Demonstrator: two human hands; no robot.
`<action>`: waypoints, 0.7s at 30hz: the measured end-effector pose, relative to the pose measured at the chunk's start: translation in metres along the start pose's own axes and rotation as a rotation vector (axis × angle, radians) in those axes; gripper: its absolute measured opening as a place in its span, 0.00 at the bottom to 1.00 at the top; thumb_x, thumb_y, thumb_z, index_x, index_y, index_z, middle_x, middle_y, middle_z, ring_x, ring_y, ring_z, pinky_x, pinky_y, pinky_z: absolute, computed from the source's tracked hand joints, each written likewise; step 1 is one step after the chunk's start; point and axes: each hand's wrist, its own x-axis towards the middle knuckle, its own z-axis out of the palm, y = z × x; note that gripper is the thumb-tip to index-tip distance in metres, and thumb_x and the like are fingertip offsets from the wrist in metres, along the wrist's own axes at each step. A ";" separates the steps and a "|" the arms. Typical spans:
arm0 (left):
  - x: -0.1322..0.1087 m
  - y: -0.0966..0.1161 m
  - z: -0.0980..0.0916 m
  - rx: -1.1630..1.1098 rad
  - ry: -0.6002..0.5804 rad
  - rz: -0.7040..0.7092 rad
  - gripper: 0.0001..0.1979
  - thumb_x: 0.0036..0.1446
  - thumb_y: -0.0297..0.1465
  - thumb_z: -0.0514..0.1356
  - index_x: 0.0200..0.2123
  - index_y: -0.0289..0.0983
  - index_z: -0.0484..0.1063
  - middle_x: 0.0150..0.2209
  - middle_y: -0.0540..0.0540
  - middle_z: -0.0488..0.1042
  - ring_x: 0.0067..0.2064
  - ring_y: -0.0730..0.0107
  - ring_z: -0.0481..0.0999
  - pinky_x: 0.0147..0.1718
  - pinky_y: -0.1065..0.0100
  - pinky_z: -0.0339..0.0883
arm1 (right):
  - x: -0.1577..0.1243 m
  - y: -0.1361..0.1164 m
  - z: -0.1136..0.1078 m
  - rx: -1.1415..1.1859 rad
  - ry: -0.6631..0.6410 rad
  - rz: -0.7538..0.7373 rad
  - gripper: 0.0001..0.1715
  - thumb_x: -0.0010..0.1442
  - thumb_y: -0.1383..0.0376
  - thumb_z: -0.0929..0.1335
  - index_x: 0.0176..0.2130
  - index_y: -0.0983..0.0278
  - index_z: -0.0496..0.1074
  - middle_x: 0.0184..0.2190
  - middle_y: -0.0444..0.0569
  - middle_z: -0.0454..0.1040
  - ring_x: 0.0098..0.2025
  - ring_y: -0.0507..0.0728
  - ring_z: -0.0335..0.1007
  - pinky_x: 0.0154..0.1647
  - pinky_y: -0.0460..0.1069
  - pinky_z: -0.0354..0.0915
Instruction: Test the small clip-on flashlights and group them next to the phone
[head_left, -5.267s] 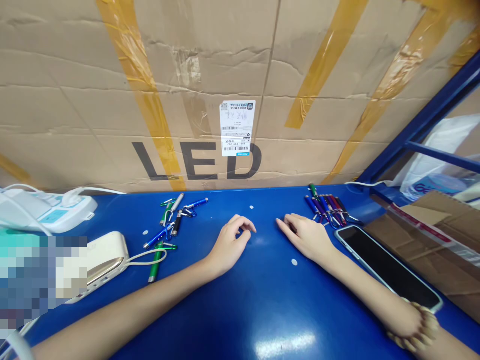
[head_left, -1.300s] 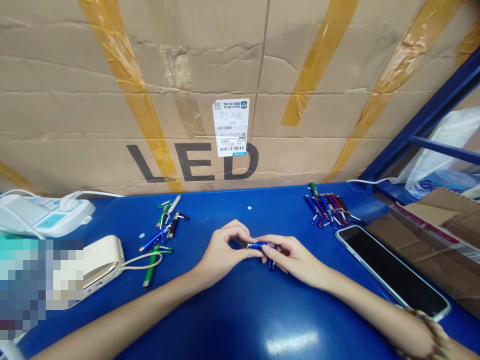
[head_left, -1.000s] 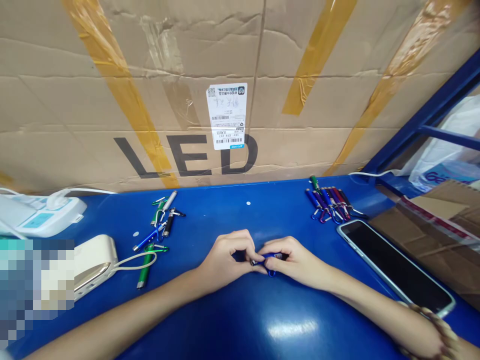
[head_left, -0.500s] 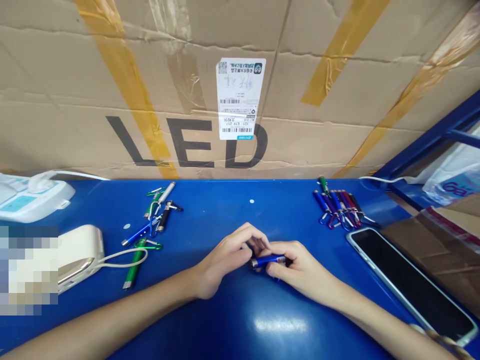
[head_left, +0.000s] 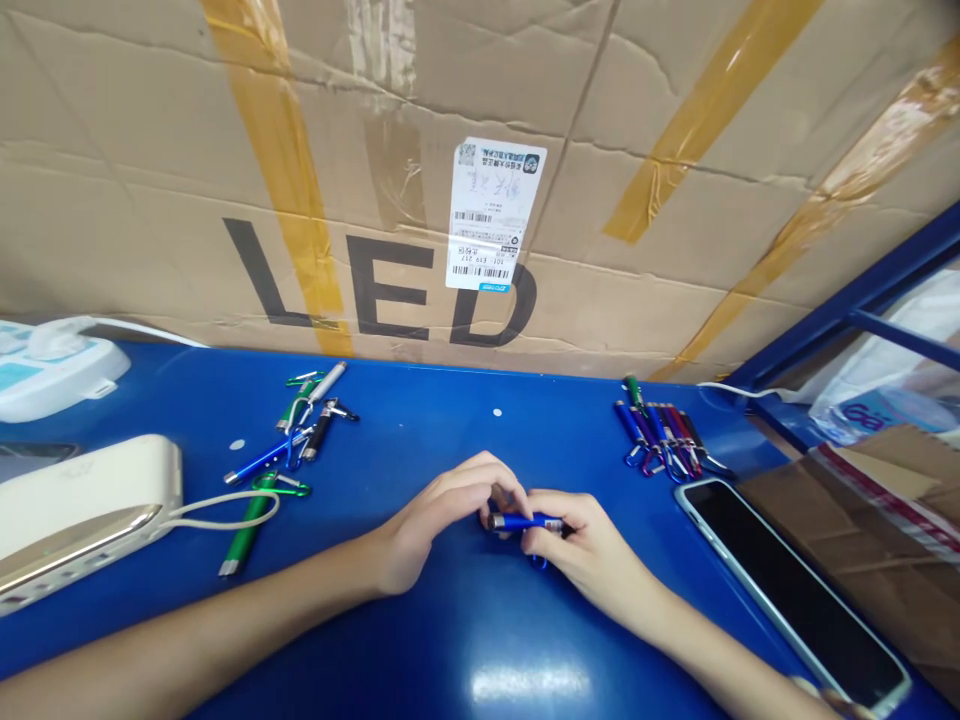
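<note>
A slim blue keychain flashlight (head_left: 517, 522) with silver ends lies level between my hands, above the blue tabletop. My right hand (head_left: 574, 530) is closed on its right end, thumb in front. A blue carabiner clip (head_left: 538, 562) hangs beneath that thumb. My left hand (head_left: 450, 505) is curled over the left end, one fingertip touching the barrel; its other fingers are partly hidden behind it. On the left lie a green flashlight (head_left: 244, 530), a blue one (head_left: 262, 460), a black one (head_left: 319, 435) and a silver one (head_left: 326, 382), with clips.
Several coloured flashlights (head_left: 667, 430) lie in a row at the back right. A phone (head_left: 795, 590) rests beside a brown carton (head_left: 877, 520). A cream power strip (head_left: 90, 500) with a cord loop stands left. A large cardboard box (head_left: 585, 290) walls off the back.
My left fingers have come over onto the flashlight's barrel, and the carabiner shows more below it. The camera view has tilted and shifted slightly.
</note>
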 end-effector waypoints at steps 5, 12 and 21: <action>-0.004 0.002 0.004 -0.060 0.053 0.056 0.20 0.59 0.39 0.44 0.44 0.34 0.68 0.49 0.39 0.67 0.52 0.56 0.65 0.48 0.61 0.57 | -0.006 -0.002 0.005 -0.051 0.090 -0.016 0.18 0.56 0.52 0.68 0.35 0.63 0.79 0.29 0.48 0.78 0.33 0.56 0.71 0.35 0.47 0.63; -0.005 0.007 0.006 -0.153 0.155 0.020 0.21 0.58 0.35 0.42 0.45 0.32 0.69 0.53 0.35 0.67 0.56 0.51 0.63 0.49 0.57 0.54 | -0.006 -0.006 0.004 -0.143 0.052 0.019 0.14 0.57 0.58 0.66 0.34 0.63 0.79 0.30 0.47 0.78 0.32 0.55 0.71 0.32 0.46 0.62; -0.009 0.003 0.005 -0.134 0.091 0.057 0.21 0.60 0.31 0.40 0.46 0.32 0.69 0.53 0.39 0.68 0.56 0.55 0.63 0.50 0.60 0.55 | -0.006 -0.005 0.004 -0.087 0.056 -0.018 0.11 0.56 0.60 0.68 0.34 0.62 0.79 0.29 0.46 0.79 0.31 0.53 0.70 0.32 0.45 0.61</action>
